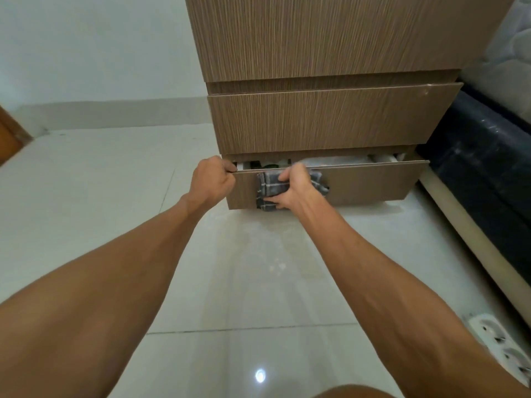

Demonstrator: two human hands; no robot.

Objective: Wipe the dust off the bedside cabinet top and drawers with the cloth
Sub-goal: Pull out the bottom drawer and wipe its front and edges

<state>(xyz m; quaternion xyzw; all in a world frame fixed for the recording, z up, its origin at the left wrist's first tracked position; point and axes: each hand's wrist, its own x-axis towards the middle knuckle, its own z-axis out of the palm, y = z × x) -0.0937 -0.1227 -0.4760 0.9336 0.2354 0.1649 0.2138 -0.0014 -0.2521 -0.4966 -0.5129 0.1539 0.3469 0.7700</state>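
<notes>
The wooden bedside cabinet (330, 38) stands ahead, seen from low down. Its bottom drawer (373, 185) is pulled partly out, and folded items show inside. My left hand (214, 178) grips the top left corner of that drawer's front. My right hand (293, 188) presses a folded grey checked cloth (268, 186) flat against the drawer front, left of its middle. The middle drawer (324, 122) above sits slightly out. The cabinet's top is out of sight.
Glossy pale floor tiles (244, 268) spread below my arms. A dark bed base (482, 168) with a mattress stands right of the cabinet. A white power strip (500, 343) lies on the floor at the lower right. A pale wall (100, 53) is on the left.
</notes>
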